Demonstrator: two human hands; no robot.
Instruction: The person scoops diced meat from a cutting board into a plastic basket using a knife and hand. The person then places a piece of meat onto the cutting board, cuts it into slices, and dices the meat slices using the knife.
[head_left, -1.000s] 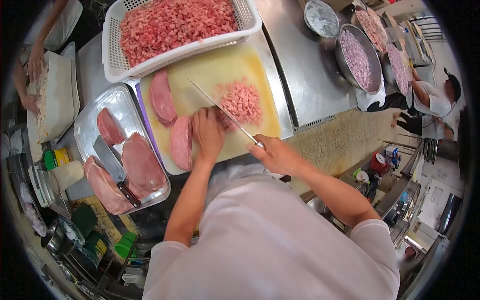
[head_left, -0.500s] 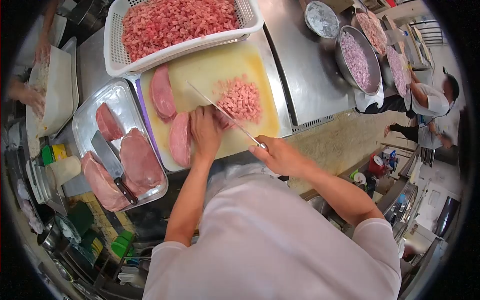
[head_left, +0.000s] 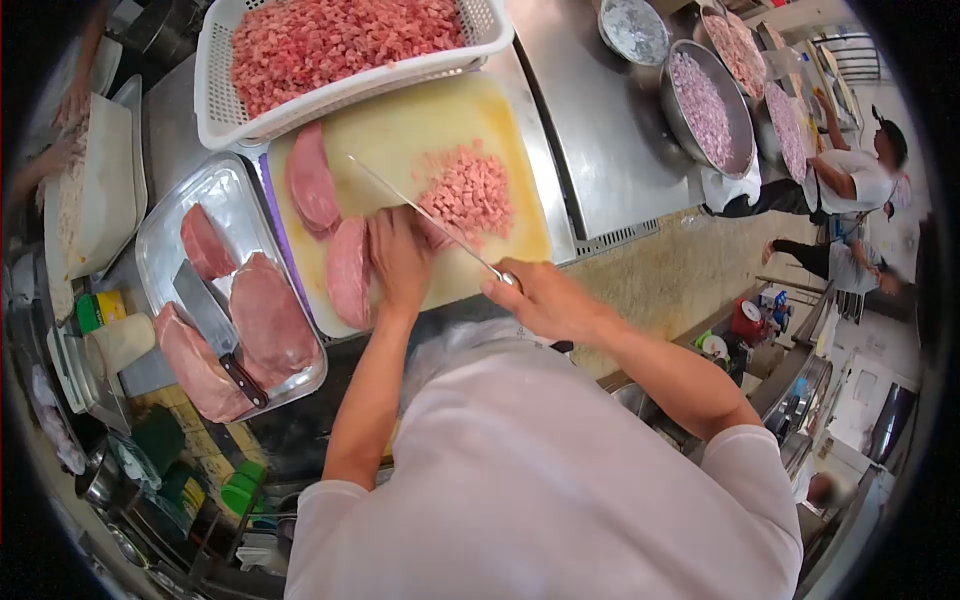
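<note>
Honestly, barely anything's different from half a second ago. The whole view slid a touch toward the upper left, pretty sure that's just my head moving, and the tip of my knife (head_left: 422, 211) looks a hair further left than it was. Handle's hardly shifted against the board. So I'd call it mid-cut, with no real progress in that half second: the diced pile (head_left: 467, 195), right of center in the upper half of the frame, doesn't look any bigger to me.

My right hand (head_left: 548, 298) is closed around the knife handle near the middle of the frame. Left hand (head_left: 400, 255) has its fingers bunched together beside the blade, over the meat strip (head_left: 437, 237); most of that strip is hidden, so can't tell if I'm pinching it or only pressing down. The strip sits on the cutting board (head_left: 410, 125), between my left hand and the pile, blade across it.

Still plenty uncut, btw. There's a meat slab (head_left: 349, 272) just left of my left hand and another one (head_left: 313, 180) above it, also untouched. Over at the left of the frame, the metal tray (head_left: 160, 240) has three more big pieces (head_left: 278, 320) plus a cleaver (head_left: 203, 308) lying among them.
</note>
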